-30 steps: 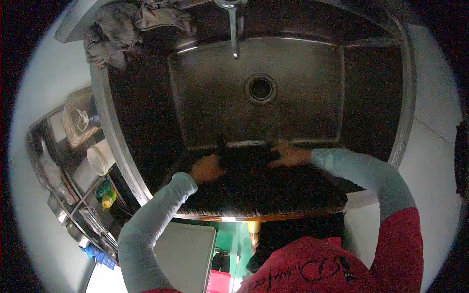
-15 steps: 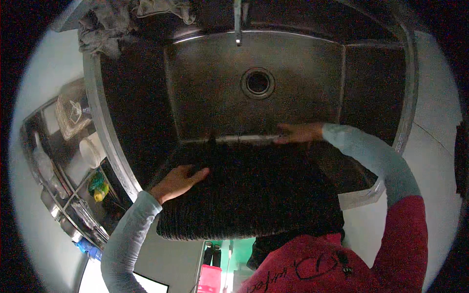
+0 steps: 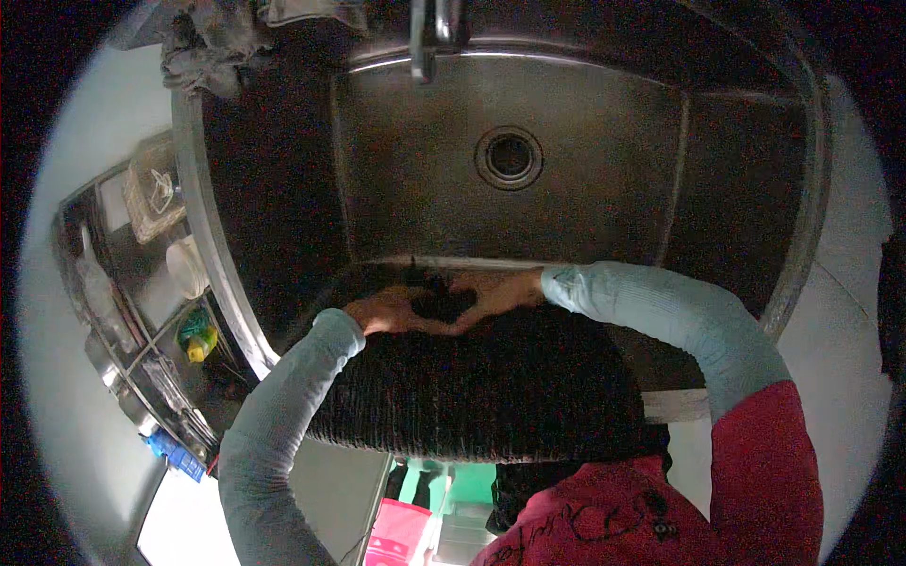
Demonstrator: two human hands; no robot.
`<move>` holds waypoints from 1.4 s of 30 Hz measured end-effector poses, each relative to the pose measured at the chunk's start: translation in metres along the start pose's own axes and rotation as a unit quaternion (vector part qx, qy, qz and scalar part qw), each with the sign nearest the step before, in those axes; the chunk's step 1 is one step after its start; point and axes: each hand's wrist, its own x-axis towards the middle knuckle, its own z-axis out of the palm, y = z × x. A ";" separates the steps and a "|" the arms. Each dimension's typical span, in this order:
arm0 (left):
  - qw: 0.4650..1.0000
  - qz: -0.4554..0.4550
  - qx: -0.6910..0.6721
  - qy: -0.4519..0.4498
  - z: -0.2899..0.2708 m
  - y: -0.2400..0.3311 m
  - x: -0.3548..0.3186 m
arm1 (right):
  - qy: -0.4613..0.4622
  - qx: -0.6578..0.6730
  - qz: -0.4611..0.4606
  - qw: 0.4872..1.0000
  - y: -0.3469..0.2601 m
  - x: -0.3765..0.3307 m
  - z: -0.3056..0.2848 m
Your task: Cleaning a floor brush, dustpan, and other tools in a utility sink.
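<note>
A large piece of black ribbed fabric (image 3: 472,391) drapes over the near side of the metal sink (image 3: 585,212) and hangs toward me. At its far edge both hands come close together, thumbs nearly meeting around a dark bunched part. My left hand (image 3: 389,310) is closed on the fabric from the left. From the right, my right hand (image 3: 495,292) is closed on the same bunch. Poor light hides some of the fingertips in the black material.
A faucet (image 3: 423,61) reaches over the sink from the far side, beyond the drain (image 3: 509,158). Grey rags (image 3: 212,52) hang at the far left corner. Left of the sink, a rack (image 3: 142,354) holds a basket (image 3: 154,203), a white container (image 3: 187,268) and utensils.
My right hand has moved left along the far edge and my left hand right and slightly away from me, so they now meet. The fingers have closed on the fabric.
</note>
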 end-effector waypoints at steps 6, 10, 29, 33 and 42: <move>0.997 -0.034 -0.071 -0.014 -0.012 0.043 -0.002 | -0.019 -0.049 0.053 0.997 0.024 0.012 -0.003; 0.999 0.016 -0.051 0.008 -0.009 0.035 0.005 | -0.009 -0.151 0.049 0.987 0.034 0.027 -0.002; 0.995 -0.067 0.049 0.060 -0.023 0.035 0.014 | -0.142 -0.011 0.062 0.988 0.025 0.056 -0.046; 0.993 0.034 -0.103 -0.048 -0.026 0.027 0.027 | -0.256 -0.145 0.133 0.947 0.017 0.056 -0.042; 0.992 0.016 -0.070 -0.103 -0.034 0.048 0.027 | -0.040 -0.188 -0.019 0.981 0.081 0.047 -0.019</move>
